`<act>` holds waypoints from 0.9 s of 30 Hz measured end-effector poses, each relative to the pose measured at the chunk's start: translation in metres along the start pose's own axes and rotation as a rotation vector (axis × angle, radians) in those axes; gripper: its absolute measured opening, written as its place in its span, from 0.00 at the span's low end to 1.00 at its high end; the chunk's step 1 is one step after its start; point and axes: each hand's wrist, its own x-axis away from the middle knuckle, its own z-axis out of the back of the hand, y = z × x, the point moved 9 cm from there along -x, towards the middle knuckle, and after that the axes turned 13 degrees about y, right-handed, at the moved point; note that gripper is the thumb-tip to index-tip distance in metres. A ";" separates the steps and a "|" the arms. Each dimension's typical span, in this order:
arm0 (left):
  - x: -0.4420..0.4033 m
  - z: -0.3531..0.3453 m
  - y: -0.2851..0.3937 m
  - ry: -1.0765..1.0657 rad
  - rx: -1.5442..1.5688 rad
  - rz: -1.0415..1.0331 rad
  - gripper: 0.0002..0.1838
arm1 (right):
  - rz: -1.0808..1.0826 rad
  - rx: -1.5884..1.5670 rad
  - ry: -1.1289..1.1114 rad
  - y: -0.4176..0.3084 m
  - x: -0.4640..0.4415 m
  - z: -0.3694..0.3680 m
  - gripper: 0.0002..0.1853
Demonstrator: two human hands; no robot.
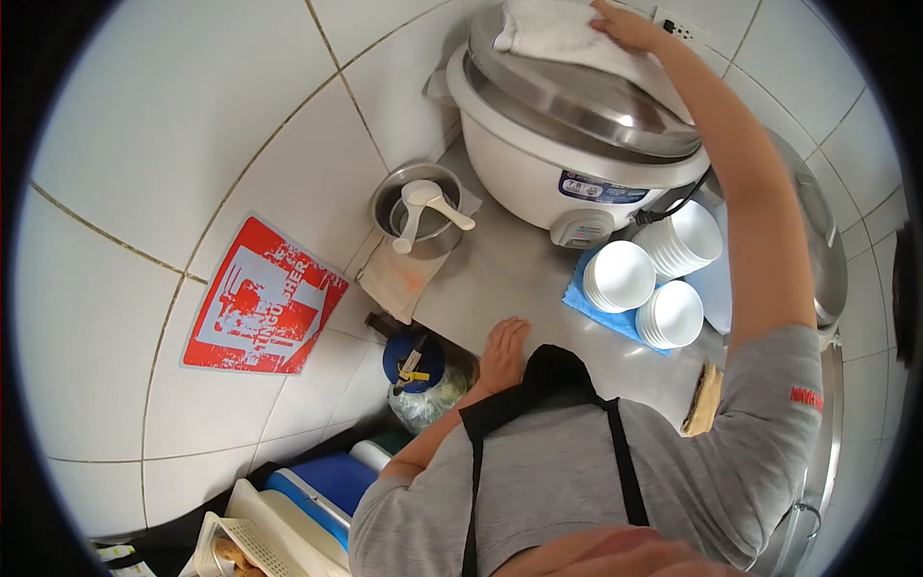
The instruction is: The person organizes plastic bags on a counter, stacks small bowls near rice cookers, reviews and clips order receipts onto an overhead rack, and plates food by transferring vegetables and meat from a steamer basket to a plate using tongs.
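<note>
At the top of the head view, a large white rice cooker (pixel 510 159) stands on the metal counter with its metal lid (pixel 596 111) tilted on it. A folded white cloth (pixel 548 29) lies over the lid. My right hand (pixel 627 27) reaches across to the cloth's far side, its fingers curled onto the fabric; part of the grip is out of frame. My left hand (pixel 504 354) rests flat on the counter's near edge, fingers stretched out, with nothing in it.
Stacked white bowls (pixel 620 277) sit on a blue cloth (pixel 588 303) before the cooker. A metal pot (pixel 389 197) with white scoops (pixel 423 202) stands by the left wall. A power cord (pixel 678 207) hangs at the cooker's right. A brown sponge-like pad (pixel 704 399) lies near my right sleeve.
</note>
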 end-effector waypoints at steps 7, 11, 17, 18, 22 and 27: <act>0.001 0.003 0.008 -0.014 -0.044 -0.038 0.22 | 0.401 0.111 0.003 -0.021 0.008 0.003 0.34; -0.002 0.008 0.024 0.055 0.084 -0.050 0.24 | 0.536 -0.015 0.135 -0.108 0.123 0.163 0.31; 0.026 -0.044 0.130 -0.171 0.544 -0.227 0.23 | 0.312 -0.107 0.193 -0.136 0.412 0.288 0.23; 0.044 -0.070 0.156 -0.316 0.765 -0.232 0.19 | 0.217 -0.137 0.195 -0.126 0.465 0.292 0.25; 0.123 -0.092 0.311 -0.813 0.926 -0.427 0.12 | -0.594 -0.281 0.355 -0.065 0.728 0.262 0.20; 0.261 -0.120 0.452 -1.568 1.050 -0.142 0.09 | -1.661 0.200 -0.196 -0.138 1.160 0.077 0.26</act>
